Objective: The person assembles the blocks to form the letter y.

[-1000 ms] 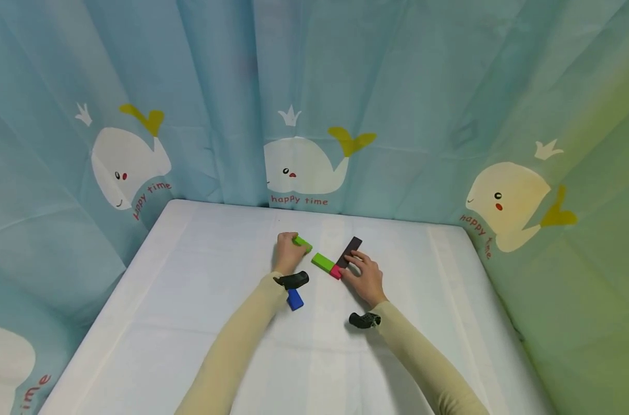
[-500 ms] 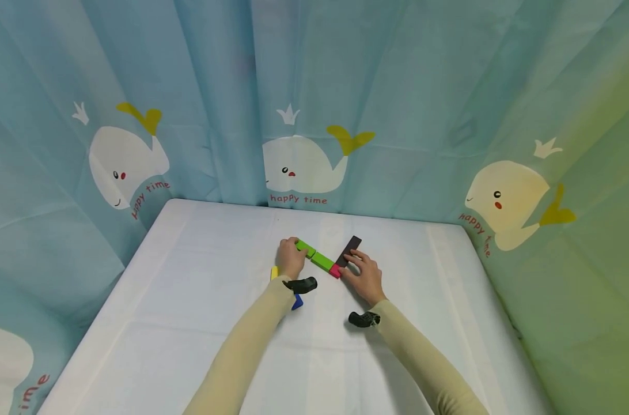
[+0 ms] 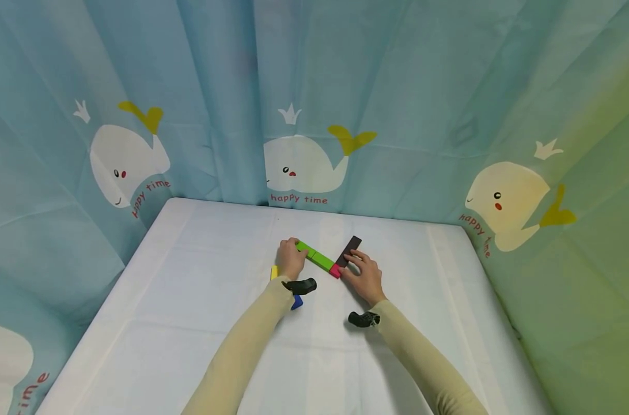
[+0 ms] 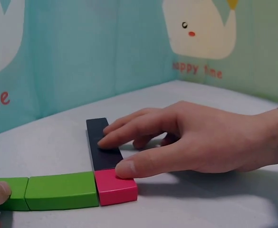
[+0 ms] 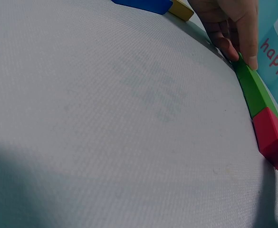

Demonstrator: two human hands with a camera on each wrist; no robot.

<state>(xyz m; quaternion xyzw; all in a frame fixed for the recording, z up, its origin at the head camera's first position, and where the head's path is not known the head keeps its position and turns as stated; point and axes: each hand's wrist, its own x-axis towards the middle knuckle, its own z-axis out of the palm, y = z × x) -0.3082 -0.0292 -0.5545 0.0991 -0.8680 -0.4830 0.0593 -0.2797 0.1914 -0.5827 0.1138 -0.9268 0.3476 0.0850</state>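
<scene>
Two green blocks lie end to end in a row, the outer one (image 3: 306,248) at the left and the inner one (image 4: 62,192) against a pinkish-red block (image 4: 116,192). From that red block a black block (image 4: 96,127) runs off at an angle toward the back. My left hand (image 3: 292,259) pinches the outer green block near its far end. My right hand (image 4: 200,137) rests its thumb on the red block and lays extended fingers on the black one. In the right wrist view, left-hand fingers touch the green row from above.
A yellow block (image 3: 275,272) and a blue block (image 3: 296,302) lie beside and partly under the left forearm. The white table (image 3: 200,253) ends at the back against a blue curtain (image 3: 314,75) with whale prints.
My left hand has moved right and slightly nearer, bringing the outer green block up against the inner one and closing their gap. The yellow block came into view. My right hand stays put.
</scene>
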